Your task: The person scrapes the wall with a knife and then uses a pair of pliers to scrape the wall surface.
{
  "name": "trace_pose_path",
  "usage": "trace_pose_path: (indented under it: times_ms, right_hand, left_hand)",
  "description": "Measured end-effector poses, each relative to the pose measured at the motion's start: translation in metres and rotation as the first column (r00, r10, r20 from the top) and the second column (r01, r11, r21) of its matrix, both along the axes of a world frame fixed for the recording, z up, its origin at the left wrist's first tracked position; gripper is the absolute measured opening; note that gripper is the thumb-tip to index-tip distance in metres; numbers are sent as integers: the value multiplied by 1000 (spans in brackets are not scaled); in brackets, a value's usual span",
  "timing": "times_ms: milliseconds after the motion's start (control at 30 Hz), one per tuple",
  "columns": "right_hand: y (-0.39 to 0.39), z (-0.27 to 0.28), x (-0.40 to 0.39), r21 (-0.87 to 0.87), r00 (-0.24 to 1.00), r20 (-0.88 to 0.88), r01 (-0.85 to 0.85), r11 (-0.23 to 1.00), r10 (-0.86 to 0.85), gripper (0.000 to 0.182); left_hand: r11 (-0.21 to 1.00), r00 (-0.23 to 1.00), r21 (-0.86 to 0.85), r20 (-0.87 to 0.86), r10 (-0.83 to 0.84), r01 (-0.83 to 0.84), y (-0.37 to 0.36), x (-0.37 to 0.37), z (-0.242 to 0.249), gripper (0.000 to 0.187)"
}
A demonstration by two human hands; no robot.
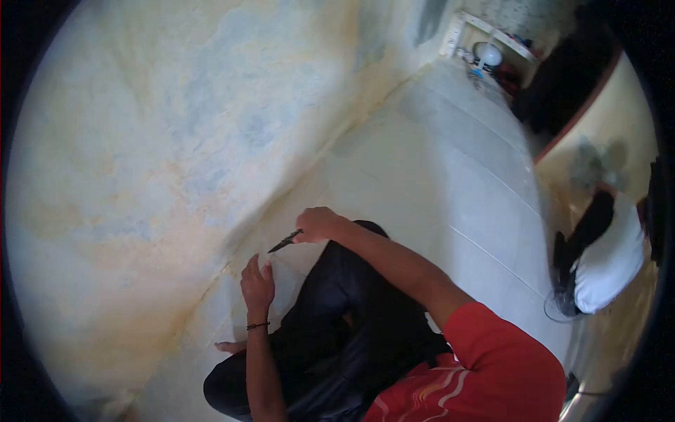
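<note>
My right hand (320, 224) is closed around a small dark knife (284, 242). Its pointed end slants down and left, toward my left hand (258, 285). That hand is raised just below the knife tip, apart from it. Its fingers are partly bent, with a small gap between thumb and forefinger, and I see nothing between them. A dark bracelet (258, 325) circles the left wrist. Both hands are in front of my folded legs (337, 302), which are in dark trousers.
A stained, pale wall (176, 155) rises close on the left. Light tiles cover the floor (485, 183). A white frame (492, 32) and a white round object (487, 54) are at the far end. On the right lies a white bundle (610, 260) beside dark items.
</note>
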State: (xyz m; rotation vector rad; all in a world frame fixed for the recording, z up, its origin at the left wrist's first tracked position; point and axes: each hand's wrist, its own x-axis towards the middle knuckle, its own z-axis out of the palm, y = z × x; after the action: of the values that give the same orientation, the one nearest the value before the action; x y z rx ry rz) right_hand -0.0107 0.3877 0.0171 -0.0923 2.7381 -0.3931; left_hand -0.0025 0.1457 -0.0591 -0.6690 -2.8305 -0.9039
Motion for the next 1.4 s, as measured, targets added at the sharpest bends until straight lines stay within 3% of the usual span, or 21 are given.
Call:
trace_pose_path:
  times_ms: [67,133,167,233,367,433,500,533,600,667,700,767,900,1100,1200,1267,1400]
  right_hand:
    - [2,-18,-3,8,991,-93,-97,995,97,43]
    - [-4,-6,-6,24,984,-27,-177,984,178,42]
    - [-7,-11,-12,39,977,-4,-211,977,211,41]
    - [-19,-16,-22,62,962,9,-273,960,273,37]
    - [-42,2,-30,82,928,-38,-368,926,371,31]
    - [-43,12,-35,49,906,-14,-421,906,422,32]
    - [-56,5,-47,38,887,11,-461,886,461,33]
    - [-53,3,-45,-39,907,1,-421,906,421,33]
    - [-46,-15,-45,-127,920,7,-388,913,392,32]
    - [-40,-52,-50,-352,921,159,-283,892,355,28]
    - [-44,-58,-52,-366,915,172,-284,887,364,28]
    - [-58,-60,-53,-347,825,290,-381,857,484,27]
    - [-69,-56,-41,-263,829,239,-446,856,505,25]
    - [-70,-60,-50,-168,966,-11,-258,952,259,27]
    - [-61,-61,-55,-170,960,-2,-277,946,281,28]
    - [-54,-72,-57,-259,889,71,-422,869,452,29]
    - [-56,-62,-54,-251,865,200,-408,878,460,29]
  left_hand:
    - [997,991,-65,124,47,-39,-25,-3,19,45]
    - [956,961,-233,250,-121,180,-59,-7,40,47]
    - [960,963,-254,266,-47,117,-79,-4,51,47]
    - [926,940,-346,340,-25,149,-114,3,67,47]
    - [847,919,-532,324,225,-20,-155,23,65,47]
    - [860,858,-508,422,292,-43,-156,26,67,49]
    - [941,735,-334,626,259,-47,-158,16,79,49]
    - [940,729,-335,630,269,-58,-155,15,79,49]
    - [979,842,-186,514,165,-78,-151,9,76,51]
    - [967,822,-248,536,194,-66,-146,0,69,49]
    - [953,805,-302,556,207,-37,-143,-2,64,48]
    - [944,814,-329,548,192,-1,-142,-3,60,48]
    - [928,810,-365,565,154,78,-137,-2,59,47]
    - [928,802,-366,574,165,71,-133,-3,55,47]
    - [929,813,-361,563,149,80,-136,-2,50,46]
    - [931,811,-356,566,151,74,-136,-1,49,46]
    - [928,799,-367,577,166,72,-135,2,52,46]
